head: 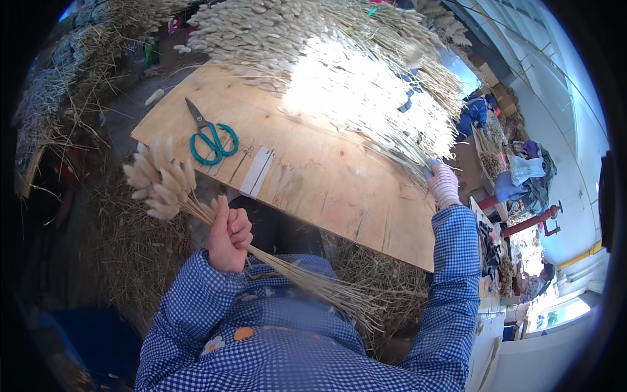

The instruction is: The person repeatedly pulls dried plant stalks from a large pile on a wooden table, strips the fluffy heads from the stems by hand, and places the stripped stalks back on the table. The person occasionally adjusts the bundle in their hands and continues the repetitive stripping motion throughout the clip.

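My left hand (pixel 230 240) is bare and closed around the stems of a bunch of dried bunny-tail grass (pixel 164 183). The fluffy heads point to the upper left, and the cut stems (pixel 313 281) trail across my checked smock. At the right end of a plywood board (pixel 313 186), my right hand (pixel 444 186), in a striped glove, reaches to the stem ends of a large heap of the same grass (pixel 250 39). Its fingertips are hard to make out against the stems. Scissors with teal handles (pixel 214 144) lie with blades apart on the board's left part.
A white strip (pixel 257 171) with a dark line crosses the board's near edge. Glaring sunlight washes out part of the heap. More dried grass (pixel 63 93) is piled at left, with loose straw on the floor below. Two other people (pixel 474 115) are at the right, beyond a red pipe (pixel 531 220).
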The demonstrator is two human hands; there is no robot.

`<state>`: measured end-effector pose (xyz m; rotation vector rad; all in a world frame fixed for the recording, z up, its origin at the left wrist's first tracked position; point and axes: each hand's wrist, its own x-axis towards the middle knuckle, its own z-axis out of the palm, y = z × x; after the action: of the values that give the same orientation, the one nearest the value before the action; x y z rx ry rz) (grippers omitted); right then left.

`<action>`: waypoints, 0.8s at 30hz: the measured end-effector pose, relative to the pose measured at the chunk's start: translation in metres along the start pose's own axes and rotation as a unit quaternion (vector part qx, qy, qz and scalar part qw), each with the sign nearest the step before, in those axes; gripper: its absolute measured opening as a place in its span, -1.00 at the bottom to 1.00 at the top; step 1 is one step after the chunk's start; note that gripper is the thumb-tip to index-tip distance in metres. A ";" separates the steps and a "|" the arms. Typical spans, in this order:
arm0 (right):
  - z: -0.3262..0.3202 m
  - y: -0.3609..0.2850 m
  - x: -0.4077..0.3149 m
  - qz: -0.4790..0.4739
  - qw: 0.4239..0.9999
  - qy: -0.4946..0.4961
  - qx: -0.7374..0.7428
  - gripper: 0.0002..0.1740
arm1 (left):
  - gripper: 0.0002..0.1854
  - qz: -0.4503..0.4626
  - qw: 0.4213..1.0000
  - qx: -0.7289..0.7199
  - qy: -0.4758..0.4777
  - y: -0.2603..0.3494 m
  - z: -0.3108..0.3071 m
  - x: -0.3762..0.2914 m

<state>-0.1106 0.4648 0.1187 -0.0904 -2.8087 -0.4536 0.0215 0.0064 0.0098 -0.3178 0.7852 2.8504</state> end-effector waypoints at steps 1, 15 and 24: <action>-0.004 -0.010 -0.003 -0.034 0.996 0.039 0.071 -0.67 | -0.46 0.002 1.000 0.004 0.002 -0.003 0.002 -0.002; -0.009 -0.049 -0.046 0.030 0.839 -0.156 0.521 -0.75 | -0.46 0.009 1.000 0.015 0.011 -0.005 -0.002 -0.004; -0.002 -0.072 -0.032 -0.043 0.957 -0.075 0.275 -0.72 | -0.46 0.018 0.999 0.032 0.017 -0.006 -0.002 -0.003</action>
<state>-0.0877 0.3951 0.0896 0.1233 -2.9810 0.3430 0.0260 0.0103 0.0057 -0.3489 0.8956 2.8537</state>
